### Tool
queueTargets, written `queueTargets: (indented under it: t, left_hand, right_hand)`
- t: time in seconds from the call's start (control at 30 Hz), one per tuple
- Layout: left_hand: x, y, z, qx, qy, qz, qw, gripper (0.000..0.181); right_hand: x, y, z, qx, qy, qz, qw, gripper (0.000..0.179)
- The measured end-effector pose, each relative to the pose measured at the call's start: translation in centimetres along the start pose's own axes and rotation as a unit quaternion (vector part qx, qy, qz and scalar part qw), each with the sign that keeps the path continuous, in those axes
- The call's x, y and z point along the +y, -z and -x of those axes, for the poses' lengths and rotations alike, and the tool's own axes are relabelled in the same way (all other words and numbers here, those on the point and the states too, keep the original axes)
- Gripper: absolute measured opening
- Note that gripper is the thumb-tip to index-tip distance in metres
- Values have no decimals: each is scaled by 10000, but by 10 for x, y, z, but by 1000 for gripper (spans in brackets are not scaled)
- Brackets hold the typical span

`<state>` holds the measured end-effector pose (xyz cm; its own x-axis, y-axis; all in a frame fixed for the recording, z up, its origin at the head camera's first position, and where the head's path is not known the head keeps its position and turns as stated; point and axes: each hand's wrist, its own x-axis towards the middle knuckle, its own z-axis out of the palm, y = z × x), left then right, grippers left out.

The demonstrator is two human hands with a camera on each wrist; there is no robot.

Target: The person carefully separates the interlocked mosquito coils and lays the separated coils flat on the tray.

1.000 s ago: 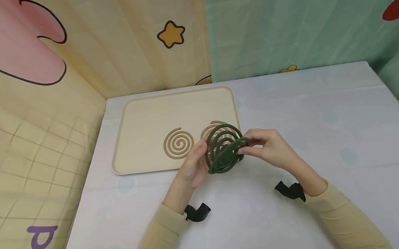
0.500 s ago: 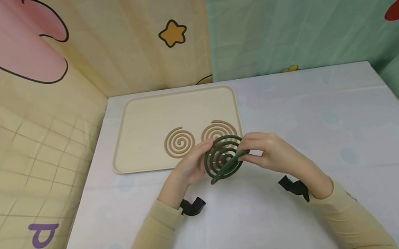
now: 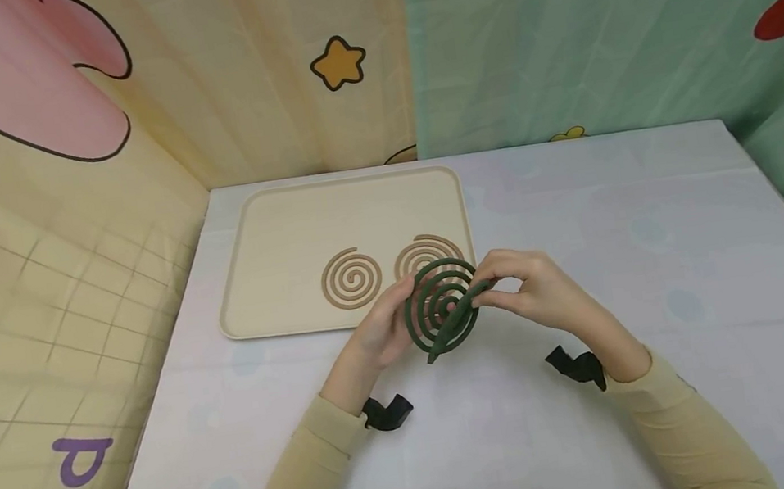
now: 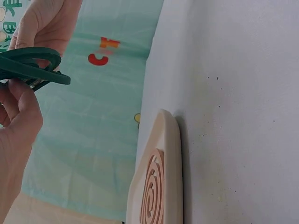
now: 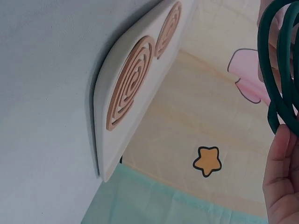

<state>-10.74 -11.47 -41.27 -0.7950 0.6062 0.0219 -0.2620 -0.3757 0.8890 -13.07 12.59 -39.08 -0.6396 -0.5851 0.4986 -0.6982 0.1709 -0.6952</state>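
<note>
In the head view a pair of green mosquito coils is held up over the table, just in front of the tray. One coil faces the camera; the other slants across it, seen nearly edge-on. My left hand grips the facing coil from the left, with some fingers behind it. At the upper right, my right hand pinches the slanted coil between thumb and fingers. The left wrist view has the green coils at its left edge, between both hands. Whether the coils are still interlocked cannot be told.
Behind the hands lies a cream tray. Two brown mosquito coils lie flat on it: a left coil and a right coil, partly hidden by the green ones. Printed curtains hang behind the table.
The slanted green coil has turned from showing part of its face to nearly edge-on. Both hands dipped slightly towards the body, then rose a little.
</note>
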Motion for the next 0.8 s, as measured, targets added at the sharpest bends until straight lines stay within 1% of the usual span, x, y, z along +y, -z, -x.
queueTargets:
  t: [0.07, 0.13, 0.23, 0.3, 0.33, 0.43, 0.57, 0.7, 0.8]
  left_hand:
    - [2, 1, 0, 120, 146, -139, 9997, 33]
    - [5, 3, 0, 246, 396, -326, 9984, 31]
    - [9, 4, -2, 411, 782, -571, 9945, 29]
    - [11, 4, -4, 457, 966, -615, 9924, 31]
    - [12, 4, -5, 475, 1020, -589, 9919, 32]
    - [14, 3, -6, 545, 1048, -509, 9917, 36]
    - [16, 1, -6, 643, 986, -539, 9916, 38]
    - [17, 0, -9, 686, 869, -588, 9921, 37]
    - [18, -1, -10, 645, 795, -596, 9930, 35]
  right_hand:
    - [0, 1, -1, -59, 75, 165, 9998, 28]
    - [-2, 1, -2, -144, 278, 462, 9984, 28]
    - [-4, 0, -4, -269, 637, 972, 9929, 29]
    - [-7, -1, -5, -298, 793, 1250, 9885, 29]
    - [-8, -1, -5, -306, 803, 1327, 9874, 29]
    - [-10, -2, -5, -278, 730, 1398, 9871, 27]
    - [-10, -1, -7, -211, 663, 1233, 9899, 25]
    - [-7, 2, -11, -175, 713, 1035, 9919, 24]
    - [-7, 3, -14, -182, 782, 1015, 9916, 25]
